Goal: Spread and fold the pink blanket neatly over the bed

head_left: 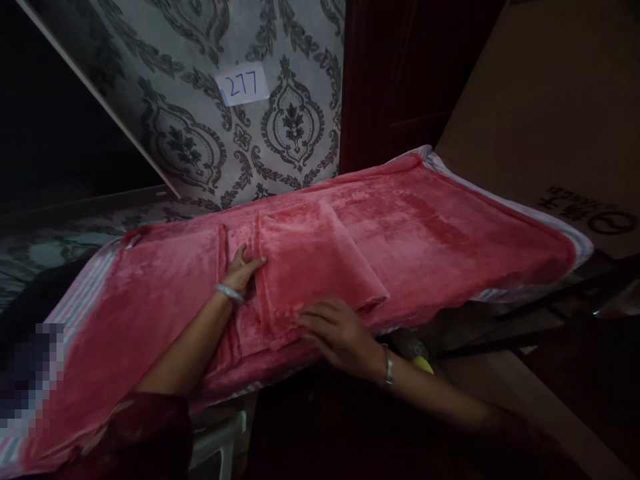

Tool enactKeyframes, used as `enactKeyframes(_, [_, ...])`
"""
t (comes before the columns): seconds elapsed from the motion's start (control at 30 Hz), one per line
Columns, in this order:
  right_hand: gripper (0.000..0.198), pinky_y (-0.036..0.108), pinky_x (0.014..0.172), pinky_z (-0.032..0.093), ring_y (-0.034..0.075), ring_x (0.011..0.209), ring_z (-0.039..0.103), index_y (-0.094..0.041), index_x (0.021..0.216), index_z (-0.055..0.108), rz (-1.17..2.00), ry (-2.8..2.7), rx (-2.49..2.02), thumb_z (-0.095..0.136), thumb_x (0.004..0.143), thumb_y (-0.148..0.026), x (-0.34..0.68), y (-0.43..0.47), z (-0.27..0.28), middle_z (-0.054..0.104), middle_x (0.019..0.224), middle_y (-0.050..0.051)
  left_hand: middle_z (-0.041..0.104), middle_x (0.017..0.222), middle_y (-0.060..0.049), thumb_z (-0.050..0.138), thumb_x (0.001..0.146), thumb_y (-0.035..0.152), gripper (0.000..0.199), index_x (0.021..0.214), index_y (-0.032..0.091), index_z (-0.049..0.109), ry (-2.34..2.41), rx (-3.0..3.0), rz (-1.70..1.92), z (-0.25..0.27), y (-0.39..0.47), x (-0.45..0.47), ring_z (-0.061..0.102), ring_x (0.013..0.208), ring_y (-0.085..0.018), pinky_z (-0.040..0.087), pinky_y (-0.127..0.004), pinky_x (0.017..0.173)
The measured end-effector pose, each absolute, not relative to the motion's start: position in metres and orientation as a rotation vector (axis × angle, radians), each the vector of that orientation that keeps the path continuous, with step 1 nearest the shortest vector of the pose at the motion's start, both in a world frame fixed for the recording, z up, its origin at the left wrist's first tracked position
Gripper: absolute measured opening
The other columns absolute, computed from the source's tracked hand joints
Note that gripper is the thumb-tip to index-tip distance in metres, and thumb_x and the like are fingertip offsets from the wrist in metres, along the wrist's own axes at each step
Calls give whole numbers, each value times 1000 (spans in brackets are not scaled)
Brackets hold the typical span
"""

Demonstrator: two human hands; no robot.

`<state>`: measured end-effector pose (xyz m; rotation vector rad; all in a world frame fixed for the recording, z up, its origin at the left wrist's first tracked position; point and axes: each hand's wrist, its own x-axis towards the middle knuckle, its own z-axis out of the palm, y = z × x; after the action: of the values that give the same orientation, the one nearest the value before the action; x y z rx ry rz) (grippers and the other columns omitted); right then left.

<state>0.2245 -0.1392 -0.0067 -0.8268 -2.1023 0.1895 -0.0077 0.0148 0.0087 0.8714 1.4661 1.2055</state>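
Note:
A pink plush blanket (430,220) with a striped white-and-blue border lies spread over a long surface. A folded square of the same pink plush (315,260) rests on its middle, beside another plush layer (170,287) whose edge runs along the left. At the gap between these two, my left hand (241,272) touches the square's left edge, thumb and a finger apart. My right hand (337,330) lies over the square's near edge, fingers stretched out and slightly bent; its fingertips are on the plush. Each wrist wears a silver bracelet.
Patterned wallpaper (295,120) with a paper label (245,84) reading 277 stands behind. A dark red panel (395,73) and a large cardboard box (555,113) bound the right rear. A pale plastic stool (220,440) sits below the near edge, with a yellow object (423,364) farther right.

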Motion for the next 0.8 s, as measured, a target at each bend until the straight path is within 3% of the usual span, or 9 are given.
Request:
enactKeyframes(0.13, [23,40,86,52,22,94,66,-22,106,71,49,-1783,-1113,48,102,-26,281,-150,-9,72,96,8,67,137,-8,83,65,8,107,157,29,35,1343,888,1222,6,-28,2,69,117,-24,59,-36,98])
enactKeyframes(0.23, [22,37,78,53,21,85,66,-22,94,69,22,-1630,-1287,49,101,-27,308,-164,-25,70,87,6,62,146,-6,84,65,15,97,151,32,44,1278,907,1228,4,-51,10,65,126,-26,58,-38,101])
enactKeyframes(0.33, [24,32,73,53,19,80,66,-21,105,71,133,-1657,-1345,48,102,-25,314,-181,-45,71,87,6,69,136,-6,81,64,18,79,139,29,58,1221,917,1181,7,-63,15,68,121,-28,60,-40,99])
enactKeyframes(0.43, [34,28,70,54,17,75,66,-20,123,71,259,-1781,-1372,43,103,-25,304,-191,-57,70,85,5,77,116,-7,78,64,18,73,135,27,62,1252,853,1107,16,-64,16,74,107,-30,64,-44,90])
enactKeyframes(0.6, [50,32,81,56,22,94,72,-18,149,53,328,-2006,-1599,43,100,-22,283,-180,-51,75,112,11,79,104,-8,78,71,23,70,138,25,61,1268,825,1065,35,-57,21,76,98,-30,65,-45,86])
enactKeyframes(0.7, [49,33,77,54,25,90,74,-14,149,49,352,-2064,-1873,47,101,-26,276,-168,-35,76,106,13,78,109,-9,79,71,27,73,141,25,59,1253,826,1089,39,-56,24,77,97,-31,66,-47,86])
enactKeyframes(0.8, [36,33,75,51,29,92,74,-13,134,56,381,-1999,-2156,46,105,-32,280,-164,-22,76,99,15,78,113,-9,78,70,27,76,144,27,56,1236,869,1140,32,-55,23,76,100,-31,65,-47,87])
